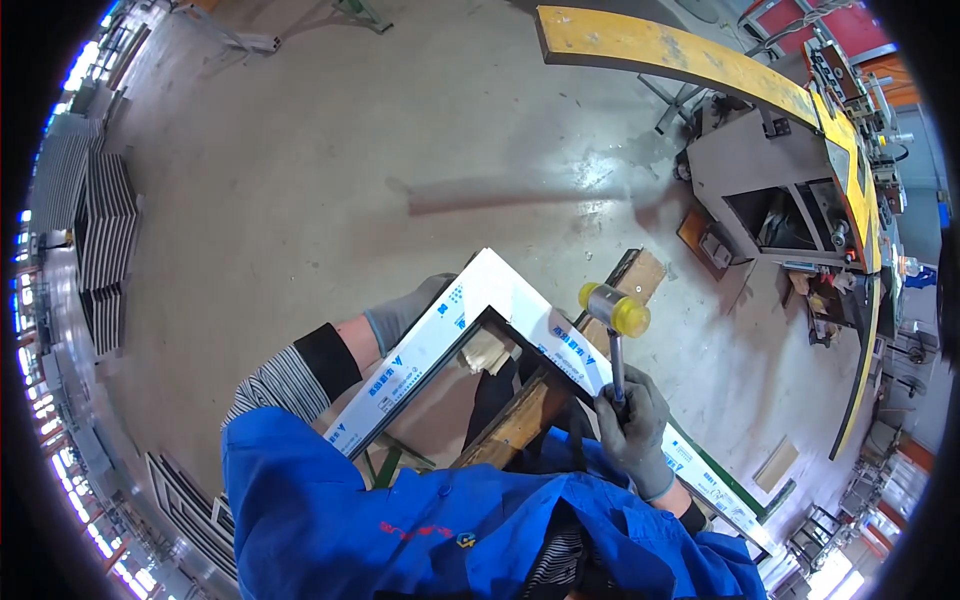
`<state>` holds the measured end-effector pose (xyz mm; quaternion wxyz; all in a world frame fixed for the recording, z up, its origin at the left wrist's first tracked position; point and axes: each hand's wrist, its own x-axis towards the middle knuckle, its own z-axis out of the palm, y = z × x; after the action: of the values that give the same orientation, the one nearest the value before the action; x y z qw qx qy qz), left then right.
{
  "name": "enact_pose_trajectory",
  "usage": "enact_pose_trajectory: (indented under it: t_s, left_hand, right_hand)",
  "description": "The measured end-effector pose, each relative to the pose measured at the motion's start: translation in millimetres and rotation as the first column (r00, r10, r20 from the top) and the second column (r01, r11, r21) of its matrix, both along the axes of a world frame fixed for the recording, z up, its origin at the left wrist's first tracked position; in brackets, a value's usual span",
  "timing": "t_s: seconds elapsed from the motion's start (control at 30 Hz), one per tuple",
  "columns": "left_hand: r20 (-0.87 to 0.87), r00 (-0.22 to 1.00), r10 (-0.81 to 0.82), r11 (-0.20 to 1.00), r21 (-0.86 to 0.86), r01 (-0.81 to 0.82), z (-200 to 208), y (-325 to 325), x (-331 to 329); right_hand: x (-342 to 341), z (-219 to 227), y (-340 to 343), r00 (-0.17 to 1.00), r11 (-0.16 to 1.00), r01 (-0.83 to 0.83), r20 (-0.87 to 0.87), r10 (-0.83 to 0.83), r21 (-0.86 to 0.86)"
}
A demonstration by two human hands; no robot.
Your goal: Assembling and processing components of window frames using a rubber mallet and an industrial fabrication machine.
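The white frame (pixel 486 283), seen over a wooden beam (pixel 522 415), could be dented by a skewed blow from the mallet (pixel 612 308) gripped in the right hand (pixel 637 428); the half-hidden left hand's (pixel 403 314) grip cannot be told.

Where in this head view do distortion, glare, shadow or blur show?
Head view: the yellow beam looks curved near the black rim; same view, glare whitens a patch of floor, a long shadow stretching to its left; head view again, bright spots blow out along the left edge, while the mallet shows no obvious blur.
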<state>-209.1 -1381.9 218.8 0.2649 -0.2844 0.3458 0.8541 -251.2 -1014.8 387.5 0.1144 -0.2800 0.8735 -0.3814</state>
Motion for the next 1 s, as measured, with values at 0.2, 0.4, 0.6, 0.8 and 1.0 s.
enact_pose_trajectory:
  t_s: [0.2, 0.4, 0.6, 0.8, 1.0]
  left_hand:
    - [0.004, 0.941, 0.339, 0.937, 0.093, -0.337, 12.0, 15.8, -21.1]
    - [-0.246, 0.969, -0.023, 1.0, -0.008, 0.022, 44.0, 17.7, -24.3]
    - [-0.581, 0.651, 0.489, 0.865, 0.421, -0.274, 16.0, 22.4, -61.7]
    - [-0.573, 0.725, 0.383, 0.556, -0.484, -0.676, 91.8, -9.2, -52.2]
    - [-0.347, 0.74, -0.577, -0.178, -0.83, -0.528, 188.9, 24.3, 66.2]
  right_hand:
    - [1.4, -2.2, -1.7, 0.999, 0.999, 0.032, -0.002, -0.032, 0.0]
    - [1.1, -3.4, 4.6, 0.999, 0.999, 0.034, -0.028, -0.033, 0.006]
    - [2.3, 0.3, -1.8, 1.0, 1.0, -0.015, -0.006, 0.015, -0.006]
    - [-5.8, -1.4, 5.7, 0.983, 0.988, -0.127, -0.144, 0.113, -0.087]
    - [-17.8, 38.9, -11.8, 0.928, 0.936, -0.352, 0.134, 0.347, 0.01]
